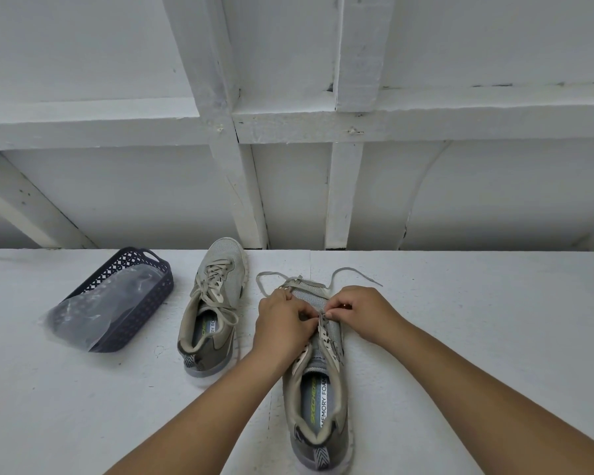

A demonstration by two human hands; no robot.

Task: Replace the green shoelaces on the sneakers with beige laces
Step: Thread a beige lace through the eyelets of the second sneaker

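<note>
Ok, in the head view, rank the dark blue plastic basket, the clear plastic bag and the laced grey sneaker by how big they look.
1. Dark blue plastic basket
2. Laced grey sneaker, roughly alike; unsure
3. Clear plastic bag

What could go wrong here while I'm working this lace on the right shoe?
The loose lace ends trail past the toe of the right sneaker, so a hard pull by the left hand or right hand could slip one out of its eyelet. Your left forearm also sits close to the left sneaker and might nudge it.
</note>
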